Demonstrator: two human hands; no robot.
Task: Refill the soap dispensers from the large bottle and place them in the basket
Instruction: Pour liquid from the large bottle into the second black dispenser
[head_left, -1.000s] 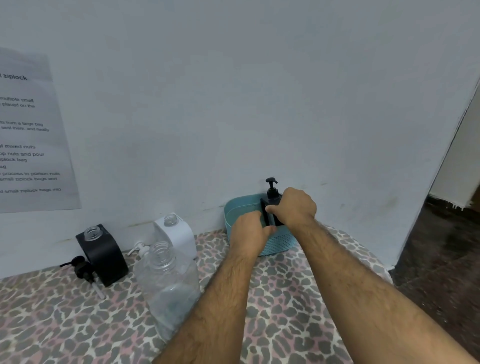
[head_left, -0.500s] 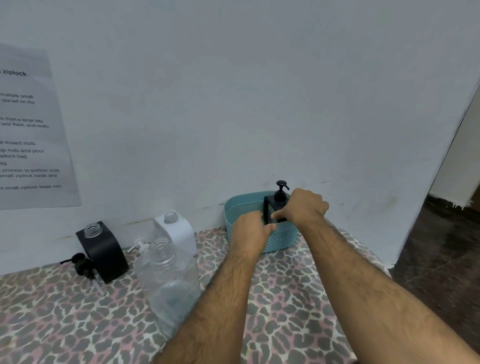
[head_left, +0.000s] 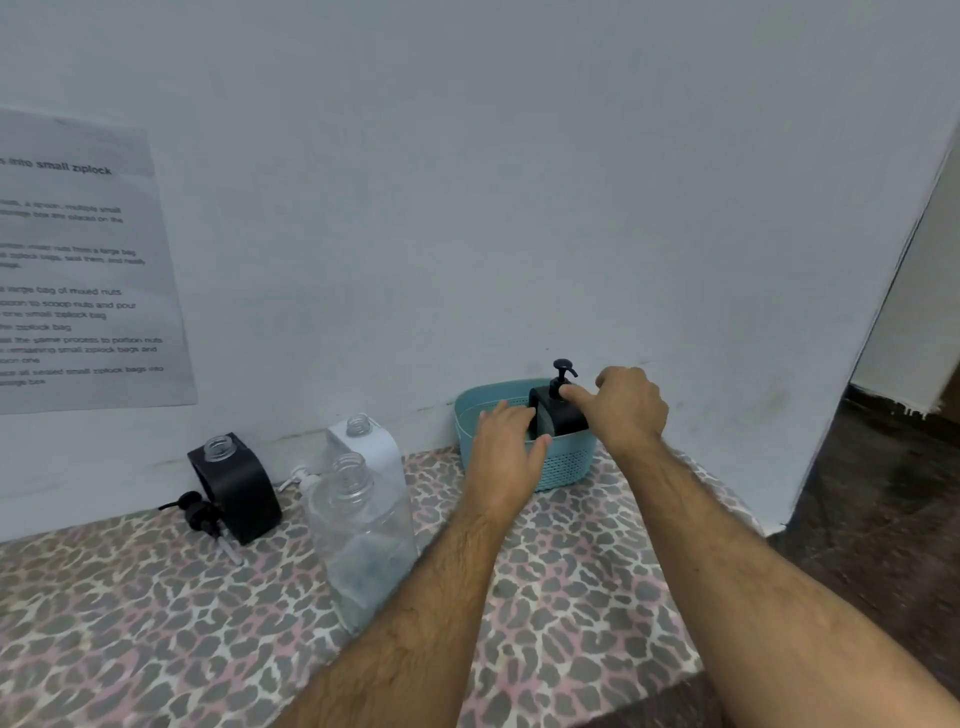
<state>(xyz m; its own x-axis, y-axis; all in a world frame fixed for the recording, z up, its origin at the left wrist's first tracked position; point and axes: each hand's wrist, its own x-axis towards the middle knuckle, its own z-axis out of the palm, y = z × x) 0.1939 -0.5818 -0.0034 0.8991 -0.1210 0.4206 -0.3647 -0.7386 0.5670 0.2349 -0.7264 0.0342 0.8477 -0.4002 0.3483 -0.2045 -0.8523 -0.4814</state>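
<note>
The right hand (head_left: 631, 410) rests curled fingertips on the shoulder of a glossy black dispenser (head_left: 558, 415) standing upright in the perforated teal plastic basket (head_left: 563, 462). The left hand (head_left: 506, 452) lies flat-fingered over the basket's near rim — thumb outside — touching the dispenser's side. Leftward on the leopard-print cloth (head_left: 156, 613) stands a clear, uncapped large bottle (head_left: 361, 545).

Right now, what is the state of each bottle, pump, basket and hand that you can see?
Black dispenser in basket: upright, pump on.
Teal basket: holds that one dispenser.
Second black dispenser: on table, neck open.
Black pump: lying loose.
White dispenser: neck open.
Large clear bottle: uncapped.
Left hand: on basket rim.
Right hand: touching dispenser.
</note>
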